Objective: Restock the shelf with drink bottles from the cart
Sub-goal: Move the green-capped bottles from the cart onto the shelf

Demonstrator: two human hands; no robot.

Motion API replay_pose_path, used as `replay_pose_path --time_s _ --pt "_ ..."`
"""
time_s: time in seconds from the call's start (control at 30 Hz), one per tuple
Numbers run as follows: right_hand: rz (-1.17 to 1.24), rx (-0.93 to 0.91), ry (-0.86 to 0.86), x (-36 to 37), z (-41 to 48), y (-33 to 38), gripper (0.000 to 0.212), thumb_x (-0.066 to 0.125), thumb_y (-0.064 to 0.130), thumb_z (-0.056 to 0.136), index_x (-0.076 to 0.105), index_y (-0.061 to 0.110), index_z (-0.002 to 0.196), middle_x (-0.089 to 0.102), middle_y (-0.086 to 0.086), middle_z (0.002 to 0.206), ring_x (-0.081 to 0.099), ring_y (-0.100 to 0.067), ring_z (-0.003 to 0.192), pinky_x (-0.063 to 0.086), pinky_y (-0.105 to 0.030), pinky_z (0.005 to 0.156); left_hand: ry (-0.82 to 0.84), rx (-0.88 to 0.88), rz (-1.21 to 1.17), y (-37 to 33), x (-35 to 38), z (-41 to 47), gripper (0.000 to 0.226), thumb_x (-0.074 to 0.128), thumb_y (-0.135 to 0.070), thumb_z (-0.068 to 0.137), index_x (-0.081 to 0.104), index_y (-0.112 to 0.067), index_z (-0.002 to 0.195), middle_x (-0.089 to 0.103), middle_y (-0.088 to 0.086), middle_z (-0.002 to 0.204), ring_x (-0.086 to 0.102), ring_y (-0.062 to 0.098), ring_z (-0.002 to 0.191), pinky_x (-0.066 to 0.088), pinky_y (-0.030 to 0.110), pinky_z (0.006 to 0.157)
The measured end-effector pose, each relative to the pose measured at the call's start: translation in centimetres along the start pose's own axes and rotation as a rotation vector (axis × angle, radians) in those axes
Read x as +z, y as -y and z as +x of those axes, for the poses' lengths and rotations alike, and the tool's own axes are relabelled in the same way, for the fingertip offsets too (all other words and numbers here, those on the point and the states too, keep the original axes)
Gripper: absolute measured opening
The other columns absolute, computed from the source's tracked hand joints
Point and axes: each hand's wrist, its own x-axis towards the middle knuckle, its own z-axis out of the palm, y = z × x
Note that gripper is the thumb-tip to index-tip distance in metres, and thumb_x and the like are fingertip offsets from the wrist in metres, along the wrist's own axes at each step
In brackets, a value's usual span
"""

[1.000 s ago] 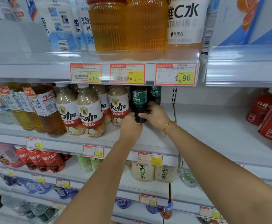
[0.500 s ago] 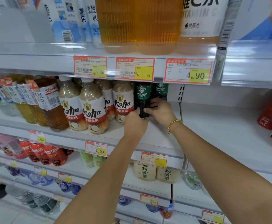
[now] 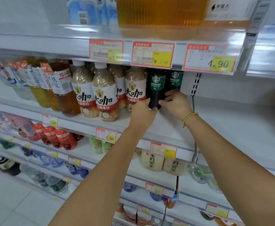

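Currently gripping the front Americano bottle (image 3: 155, 90) from both sides: left hand (image 3: 141, 111) curled against its lower left flank, right hand (image 3: 176, 103) wrapped round its lower right, fingers (image 3: 163, 101) pressing on the dark body. Standing upright on the shelf (image 3: 166, 128), at the right end of the row, just beside the milk-coffee bottles (image 3: 105, 95). Showing a dark, nearly black body with vertical ribbing down low, and a deep green label up top carrying a round white emblem and the word AMERICANO (smaller print below too blurred to read). Hiding its cap behind the price-tag rail (image 3: 151, 53) of the shelf above. Sitting directly behind and slightly right, a second Americano bottle (image 3: 175, 80) with the same green label, touching or very nearly touching the front one. Wearing a gold bead bracelet (image 3: 189, 117) on the right wrist. Lining up to the far left, amber tea bottles (image 3: 65, 95) with white labels.
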Motion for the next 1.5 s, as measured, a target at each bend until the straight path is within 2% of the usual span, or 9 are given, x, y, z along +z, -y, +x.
replay_pose_path --time_s 0.13,0.23,0.43,0.5,0.67,0.9,1.0,1.13,1.5 --pt "-0.022 -0.243 -0.153 -1.6 -5.8 2.6 0.016 0.065 0.024 0.084 0.064 0.008 0.082 0.062 0.000 0.072 0.052 -0.003 0.062 0.035 -0.014 0.056 -0.210 0.079 -0.021 1.8 -5.6 -5.1 0.031 0.056 -0.027 0.091 0.065 -0.006 0.071 0.066 0.006 0.063 0.064 0.020 0.060 0.054 0.035 0.062" --pt "0.088 -0.328 0.094 1.6 -12.6 3.0 0.016 0.066 0.026 0.082 0.060 0.013 0.075 0.055 0.010 0.063 0.048 0.001 0.057 0.038 -0.010 0.057 -0.201 -0.023 0.056 6.9 -8.8 -11.2 0.042 0.053 -0.034 0.091 0.058 -0.003 0.064 0.060 0.012 0.056 0.059 0.028 0.056 0.049 0.040 0.056" --pt "-0.092 -0.022 0.821 18.2 -24.2 -6.0 0.027 0.061 0.021 0.087 0.055 0.011 0.111 0.056 0.001 0.094 0.057 -0.018 0.087 0.043 -0.025 0.077 0.151 -0.604 0.124 24.3 -9.1 -23.7 0.015 0.063 -0.025 0.087 0.062 -0.019 0.073 0.064 0.003 0.068 0.065 0.025 0.069 0.051 0.034 0.064" --pt "-0.143 0.071 0.930 23.5 -28.1 -9.8 0.043 0.060 0.021 0.088 0.046 0.011 0.127 0.058 -0.004 0.111 0.057 -0.022 0.102 0.044 -0.027 0.086 0.248 -0.797 0.161 30.3 -8.3 -27.6 0.005 0.065 -0.019 0.084 0.064 -0.018 0.088 0.066 0.003 0.081 0.066 0.025 0.081 0.049 0.027 0.064" --pt "-0.294 0.284 1.053 34.3 -34.6 -15.5 0.048 0.058 0.029 0.090 0.044 0.016 0.133 0.054 -0.007 0.129 0.052 -0.023 0.117 0.042 -0.025 0.091 0.478 -1.026 0.252 42.4 -5.5 -34.4 0.042 0.067 -0.014 0.080 0.057 -0.012 0.120 0.061 0.010 0.118 0.057 0.023 0.110 0.043 0.024 0.087" --pt "-0.319 0.204 0.858 48.7 -33.6 -18.4 0.049 0.051 0.019 0.094 0.037 0.021 0.141 0.047 -0.006 0.138 0.047 -0.023 0.125 0.037 -0.028 0.099 0.842 -0.969 0.316 53.4 0.2 -37.5 0.057 0.062 -0.014 0.085 0.038 -0.011 0.136 0.044 0.007 0.126 0.053 0.013 0.091 0.040 0.004 0.058" --pt "-0.338 0.106 0.879 53.3 -32.7 -20.5 0.055 0.051 0.008 0.091 0.035 0.020 0.142 0.042 -0.009 0.142 0.041 -0.025 0.129 0.032 -0.029 0.106 0.952 -0.934 0.396 55.8 2.2 -37.8 0.085 0.077 -0.026 0.072 0.028 -0.023 0.142 0.023 0.012 0.146 0.048 0.024 0.120 0.050 0.030 0.092" --pt "-0.488 -0.018 1.025 57.3 -32.3 -22.2 0.069 0.051 0.000 0.086 0.028 0.029 0.144 0.033 -0.013 0.148 0.046 -0.031 0.125 0.044 -0.038 0.100 1.046 -0.869 0.446 57.5 2.9 -37.2 0.103 0.085 -0.029 0.061 0.023 -0.018 0.143 0.028 0.015 0.141 0.041 0.036 0.125 0.043 0.042 0.099" --pt "-0.578 0.024 0.995 56.1 -31.6 -19.4 0.047 0.063 0.027 0.086 0.044 0.006 0.123 0.064 -0.016 0.112 0.061 -0.032 0.103 0.052 -0.040 0.085 0.817 -0.751 0.589 57.9 0.5 -35.3 0.041 0.061 0.004 0.081 0.050 -0.007 0.119 0.047 0.010 0.119 0.049 0.026 0.109 0.047 0.031 0.085"
